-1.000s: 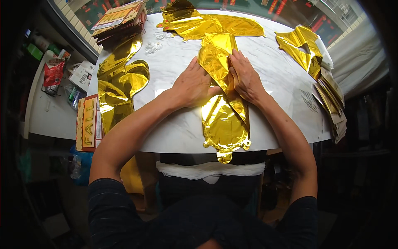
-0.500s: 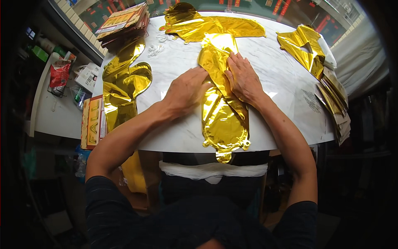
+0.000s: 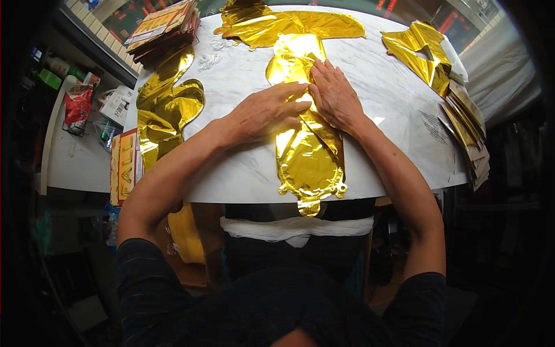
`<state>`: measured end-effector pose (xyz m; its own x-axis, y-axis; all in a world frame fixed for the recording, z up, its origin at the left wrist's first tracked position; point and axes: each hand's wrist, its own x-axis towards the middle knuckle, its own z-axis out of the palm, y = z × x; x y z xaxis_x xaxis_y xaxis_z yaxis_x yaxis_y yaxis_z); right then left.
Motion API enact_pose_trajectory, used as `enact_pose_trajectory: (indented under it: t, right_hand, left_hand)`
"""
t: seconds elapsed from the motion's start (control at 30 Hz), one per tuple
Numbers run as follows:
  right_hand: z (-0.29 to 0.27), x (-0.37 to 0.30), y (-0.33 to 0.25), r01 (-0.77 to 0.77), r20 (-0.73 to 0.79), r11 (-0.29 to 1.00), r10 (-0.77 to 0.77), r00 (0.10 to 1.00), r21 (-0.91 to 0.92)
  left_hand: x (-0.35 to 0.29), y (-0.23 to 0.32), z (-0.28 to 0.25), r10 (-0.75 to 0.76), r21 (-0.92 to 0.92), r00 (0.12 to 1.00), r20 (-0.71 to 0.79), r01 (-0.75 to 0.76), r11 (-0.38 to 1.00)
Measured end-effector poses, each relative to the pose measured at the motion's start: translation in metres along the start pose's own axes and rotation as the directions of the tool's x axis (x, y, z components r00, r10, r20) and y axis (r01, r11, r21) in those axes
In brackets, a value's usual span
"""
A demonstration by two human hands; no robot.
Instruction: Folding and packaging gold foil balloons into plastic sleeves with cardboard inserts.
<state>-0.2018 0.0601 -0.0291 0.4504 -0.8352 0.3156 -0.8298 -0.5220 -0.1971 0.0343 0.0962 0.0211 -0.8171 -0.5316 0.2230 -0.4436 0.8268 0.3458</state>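
A flat gold foil balloon (image 3: pixel 309 165), folded along its length, lies in front of me on a white marbled table (image 3: pixel 231 173). Its tabbed near end hangs slightly over the front edge. My right hand (image 3: pixel 335 95) rests flat along the balloon's right side, fingers stretched away from me. Over its middle lies my left hand (image 3: pixel 272 113), fingers extended to the right and slightly blurred, the tips close to my right hand. Neither hand grips anything. Another gold foil balloon (image 3: pixel 295 26) is spread across the far side of the table.
More gold foil lies at the left (image 3: pixel 165 110) and at the far right (image 3: pixel 422 49). A stack of printed cardboard sleeves (image 3: pixel 165 29) stands at the far left. Flat packages (image 3: pixel 465 124) overlap along the right edge. White string coils (image 3: pixel 209 61) lie near the stack. A side shelf (image 3: pixel 63 165) holds a red packet (image 3: pixel 78 103).
My left hand has moved from the balloon's left edge rightward over its middle, and its fingers have straightened. My right hand stays on the right side. The whole view has shifted slightly.
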Motion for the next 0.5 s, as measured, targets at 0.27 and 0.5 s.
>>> enact_pose_trajectory:
  t: [0.27,0.5]
  right_hand:
    - [-0.032,-0.013,0.031,-0.019,-0.078,0.864,0.067,0.995,0.503]
    - [-0.07,-0.083,0.008,0.158,0.126,0.967,-0.185,0.975,0.198]
  left_hand:
    - [-0.005,-0.011,0.017,0.057,0.044,0.989,-0.14,-0.051,0.998]
    - [-0.008,-0.014,0.019,0.004,0.035,0.996,-0.092,0.0,0.999]
